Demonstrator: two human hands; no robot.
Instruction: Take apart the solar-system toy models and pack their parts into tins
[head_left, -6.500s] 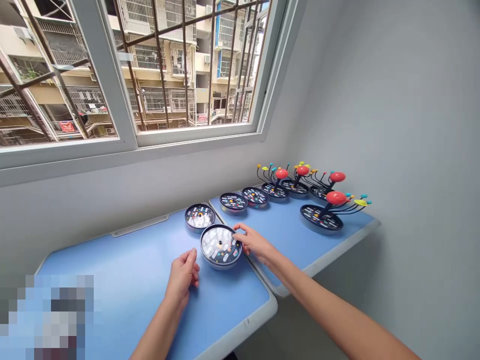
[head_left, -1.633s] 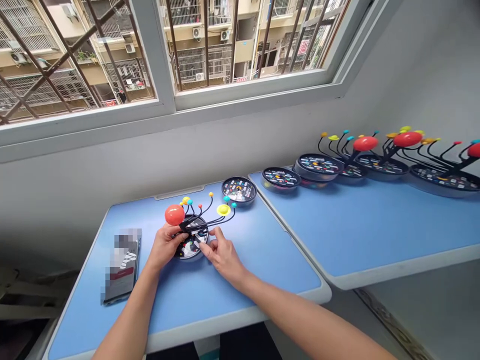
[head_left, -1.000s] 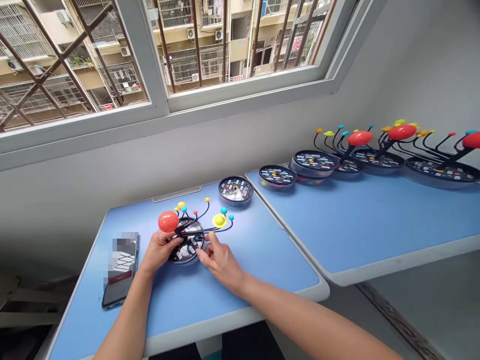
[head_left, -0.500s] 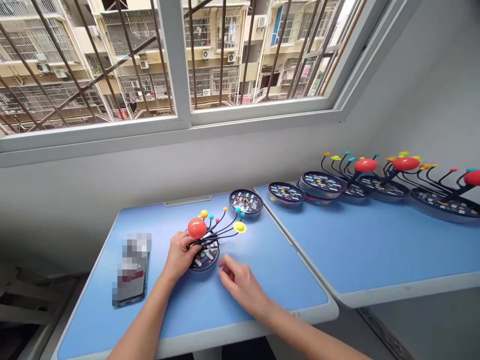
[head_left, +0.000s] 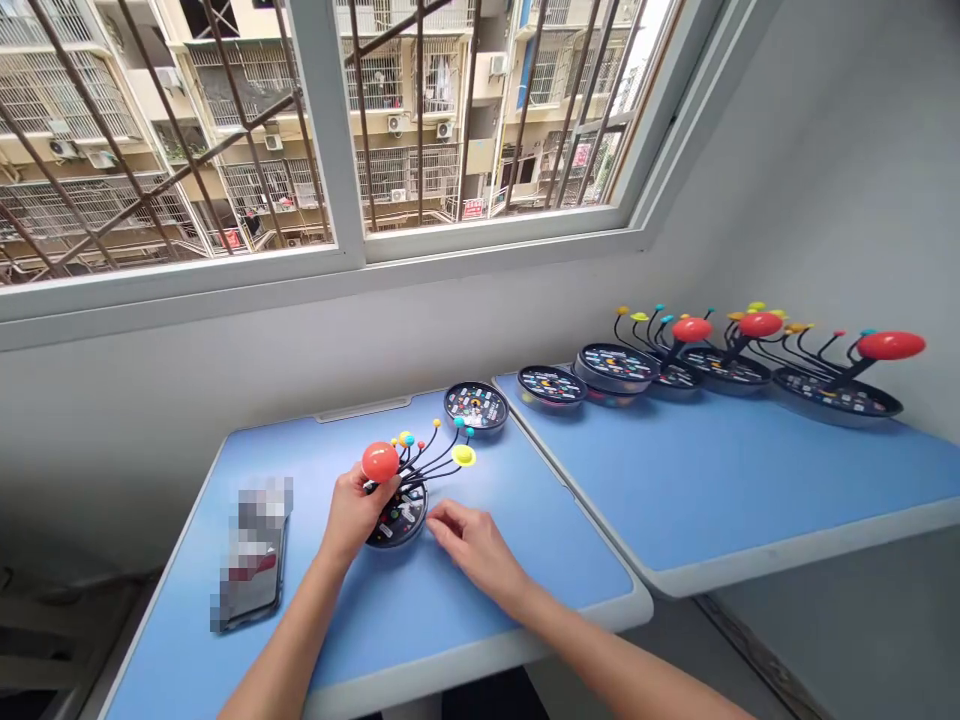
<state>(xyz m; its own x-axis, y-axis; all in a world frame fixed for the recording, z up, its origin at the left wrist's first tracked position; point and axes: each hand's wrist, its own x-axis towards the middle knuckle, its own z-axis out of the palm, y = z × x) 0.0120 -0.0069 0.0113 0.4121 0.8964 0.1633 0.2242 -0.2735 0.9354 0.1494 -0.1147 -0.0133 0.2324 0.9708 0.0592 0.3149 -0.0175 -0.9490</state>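
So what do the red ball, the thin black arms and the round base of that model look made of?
The red ball: probably plastic, smooth and semi-glossy, with a soft highlight on top. The black arms: thin curved rods, plastic or coated wire; cannot tell which. The round base, gripped by the left hand: dark printed top, greyish rim, possibly tin or plastic.
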